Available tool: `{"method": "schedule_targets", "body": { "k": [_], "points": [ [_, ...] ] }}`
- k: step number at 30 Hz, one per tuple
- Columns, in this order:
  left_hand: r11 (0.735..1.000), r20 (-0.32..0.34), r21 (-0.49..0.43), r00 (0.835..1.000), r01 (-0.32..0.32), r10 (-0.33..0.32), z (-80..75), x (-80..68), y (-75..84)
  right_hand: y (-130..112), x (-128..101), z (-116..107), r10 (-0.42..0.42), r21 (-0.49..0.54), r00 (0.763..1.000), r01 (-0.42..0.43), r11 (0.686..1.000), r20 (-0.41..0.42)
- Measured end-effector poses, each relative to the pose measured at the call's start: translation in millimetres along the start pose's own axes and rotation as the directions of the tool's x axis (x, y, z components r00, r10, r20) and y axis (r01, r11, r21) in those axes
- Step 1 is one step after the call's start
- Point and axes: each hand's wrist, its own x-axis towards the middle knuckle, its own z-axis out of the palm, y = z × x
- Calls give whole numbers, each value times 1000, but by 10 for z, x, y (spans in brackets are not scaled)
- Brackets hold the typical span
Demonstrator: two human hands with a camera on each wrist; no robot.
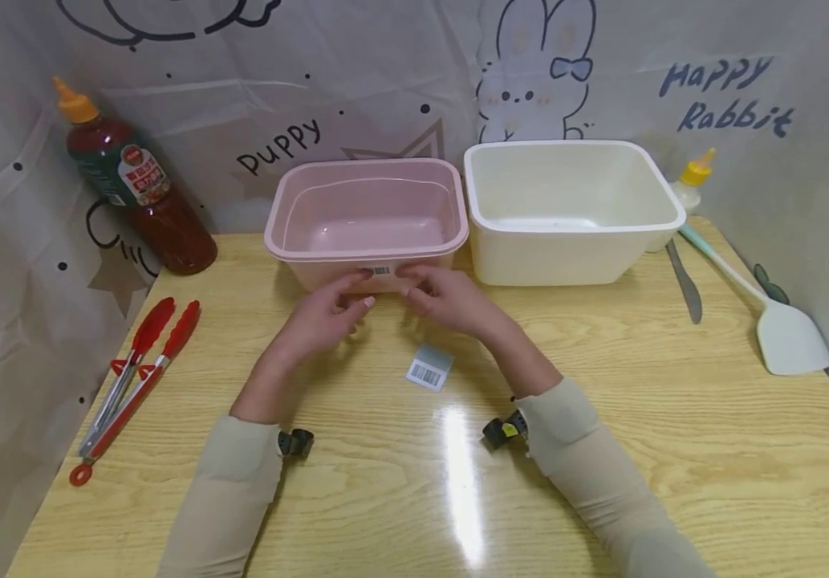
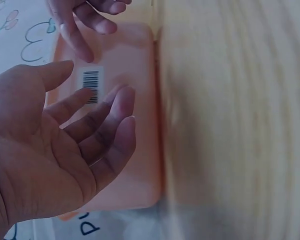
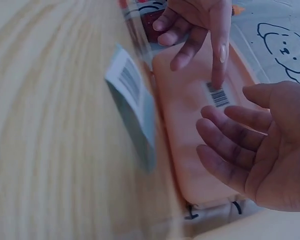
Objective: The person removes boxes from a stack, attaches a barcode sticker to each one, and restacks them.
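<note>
A pink plastic bin [image 1: 298, 271] stands at the back of the table. On its front wall sits a white barcode label [image 3: 220, 98]. My left hand [image 1: 320, 321] is at the label's left side, its index fingertip over the barcode in the left wrist view. From the right, my right hand [image 1: 450, 301] reaches to the same wall, fingers loosely bent beside the label. Neither hand grips anything. On the table below the hands lies a small folded piece of paper [image 1: 430, 367] with a barcode on it, partly raised in the right wrist view.
A white bin [image 1: 544, 257] stands right beside the pink one. At left are a red sauce bottle [image 1: 168, 225] and red-tipped tongs [image 1: 128, 393]. A knife [image 1: 685, 285], a white spatula [image 1: 790, 341] and a yellow-capped bottle [image 1: 688, 193] are at right. Printed cloth hangs behind.
</note>
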Motion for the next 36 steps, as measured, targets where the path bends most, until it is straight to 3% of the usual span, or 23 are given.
{"method": "schedule_targets", "body": {
  "k": [5,10,19,22,28,33,36],
  "points": [
    [997,25,57,999,-49,47,-40,-46,115,54,-148,-153,-14,-16,998,15,1000,63],
    [989,48,138,998,-55,49,-27,-107,223,194,-354,-284,18,-18,996,-16,1000,93],
    [965,149,252,988,-70,32,183,-153,348,370,-589,-406,29,-114,997,-20,993,73],
    [937,194,331,980,-107,43,264,-145,354,380,-614,-418,31,-143,996,-19,990,82],
    [841,226,532,974,-99,-28,384,-167,417,390,-590,-421,32,-169,994,-14,985,106],
    [841,310,515,951,-165,-3,540,-136,488,418,-619,-453,70,-150,991,-53,987,113],
    [829,319,526,948,-188,12,619,-106,510,445,-636,-467,84,-147,990,-67,987,114]
  ]
}}
